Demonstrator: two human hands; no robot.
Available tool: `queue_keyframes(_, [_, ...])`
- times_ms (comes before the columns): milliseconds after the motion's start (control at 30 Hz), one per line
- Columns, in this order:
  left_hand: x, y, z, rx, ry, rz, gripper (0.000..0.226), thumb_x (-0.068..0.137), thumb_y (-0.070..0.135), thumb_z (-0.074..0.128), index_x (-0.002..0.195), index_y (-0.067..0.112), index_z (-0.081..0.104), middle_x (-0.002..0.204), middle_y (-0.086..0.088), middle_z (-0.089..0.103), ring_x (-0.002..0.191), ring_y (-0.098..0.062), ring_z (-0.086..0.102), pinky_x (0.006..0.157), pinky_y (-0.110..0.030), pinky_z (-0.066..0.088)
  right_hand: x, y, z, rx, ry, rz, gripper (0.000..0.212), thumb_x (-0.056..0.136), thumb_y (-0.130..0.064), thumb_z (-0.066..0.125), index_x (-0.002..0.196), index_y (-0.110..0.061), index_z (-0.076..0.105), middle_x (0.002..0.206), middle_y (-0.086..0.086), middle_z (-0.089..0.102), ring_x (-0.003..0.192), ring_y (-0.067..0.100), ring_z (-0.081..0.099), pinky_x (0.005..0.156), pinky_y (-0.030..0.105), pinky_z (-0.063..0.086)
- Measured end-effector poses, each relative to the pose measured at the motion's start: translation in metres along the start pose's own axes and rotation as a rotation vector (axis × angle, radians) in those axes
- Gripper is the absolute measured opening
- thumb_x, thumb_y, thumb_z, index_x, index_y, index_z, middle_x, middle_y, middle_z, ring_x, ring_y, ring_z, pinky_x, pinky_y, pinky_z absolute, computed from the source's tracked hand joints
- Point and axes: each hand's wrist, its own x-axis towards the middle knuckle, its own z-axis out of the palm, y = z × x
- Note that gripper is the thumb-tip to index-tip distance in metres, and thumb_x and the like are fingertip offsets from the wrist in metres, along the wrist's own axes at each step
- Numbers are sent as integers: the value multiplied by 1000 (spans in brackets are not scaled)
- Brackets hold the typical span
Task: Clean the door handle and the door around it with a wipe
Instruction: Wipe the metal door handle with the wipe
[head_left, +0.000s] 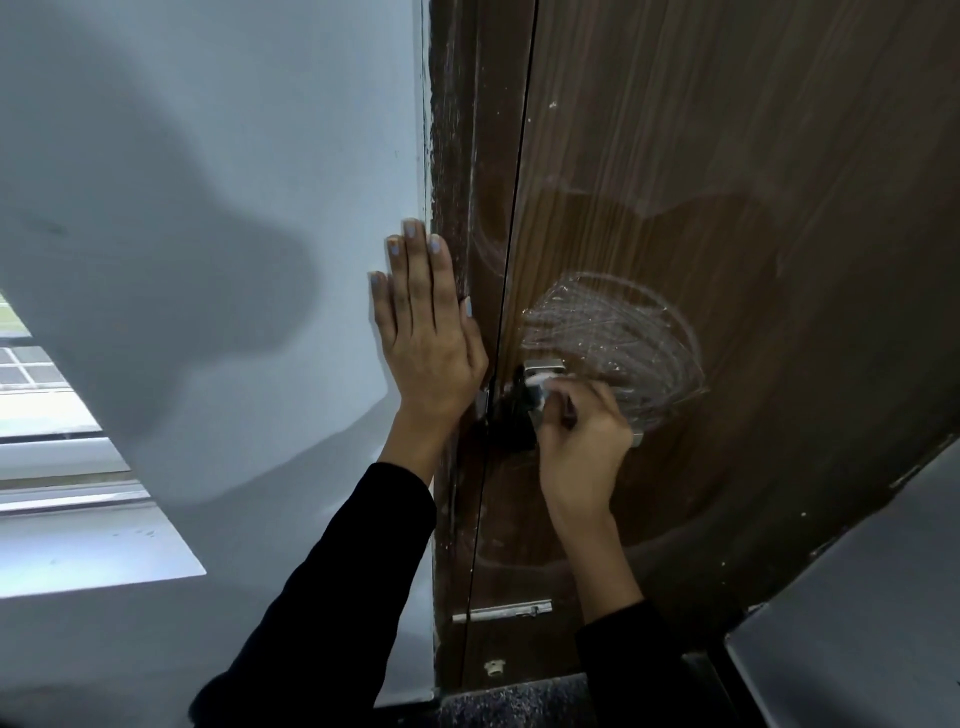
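A dark brown wooden door (727, 208) fills the right side. Wet streaks (613, 332) arc across it just above the metal door handle (543, 369). My right hand (582, 431) covers most of the handle and is closed on a white wipe (540, 388), pressing it against the handle. My left hand (426, 332) lies flat with fingers straight on the pale wall and the door frame (452, 208), holding nothing. Most of the wipe is hidden by my fingers.
A pale blue-grey wall (208, 208) is on the left, with a window and sill (62, 493) low at the far left. A small metal latch (504, 610) sits low on the door. A grey surface (857, 623) stands at the lower right.
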Motion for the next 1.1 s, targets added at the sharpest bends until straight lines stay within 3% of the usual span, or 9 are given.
queue_keyframes(100, [-1,-1,1,5,12,14,52,96,17,36,144,-1,25,146,-28,37,140,-36,24,120,-40,6,6,-8,-1,-20,-8,-68,22,81,10,59,97,-2,70,97,11,65,88,20,61,75,25,51])
queue_keyframes(400, [-2,-2,2,39,26,14,51,96,18,34,143,-1,26,146,-27,38,139,-36,26,120,-40,7,15,-1,-21,-208,-439,-63,24,80,6,60,99,-6,68,106,6,60,92,16,61,83,21,50])
queue_keyframes(533, [-3,-3,3,53,24,15,51,97,19,33,144,0,26,147,-26,36,140,-35,25,120,-41,8,17,0,-29,-222,-592,-64,21,84,0,56,99,-11,67,107,6,62,95,16,60,77,22,51])
queue_keyframes(600, [-3,-3,3,61,24,11,52,97,19,32,145,0,26,148,-26,36,141,-35,25,120,-41,8,17,6,-35,-216,-601,-46,17,83,-1,59,90,-14,68,102,5,64,89,13,61,68,15,48])
queue_keyframes(667, [-3,-3,4,69,32,7,52,97,19,32,144,0,27,148,-26,36,141,-35,25,120,-41,8,15,9,-37,-210,-584,-31,19,84,0,59,94,-14,68,104,6,64,88,12,62,65,10,43])
queue_keyframes(767, [-4,-3,4,75,37,6,52,97,20,31,144,0,27,148,-25,36,141,-35,25,120,-40,7,5,3,-32,-272,-544,-84,33,84,4,55,113,-9,63,112,12,61,103,20,56,83,23,49])
queue_keyframes(833, [-4,-3,4,78,32,2,52,97,20,31,145,0,26,148,-25,36,141,-35,26,120,-41,7,-3,0,-31,-283,-499,-139,35,83,6,53,114,-7,63,111,12,64,114,22,48,94,28,44])
queue_keyframes(1000, [-5,-3,4,84,22,-8,52,97,19,31,146,1,24,150,-24,34,142,-35,26,120,-43,9,-12,10,-43,-303,-329,-46,19,86,-5,55,100,-7,68,99,10,67,106,19,52,84,20,41])
queue_keyframes(1100, [-4,-1,4,89,20,-17,52,97,20,29,146,1,24,149,-24,34,141,-35,26,120,-43,10,-20,6,-36,-328,-328,-63,22,85,-1,55,104,-2,66,104,15,65,106,27,52,92,32,45])
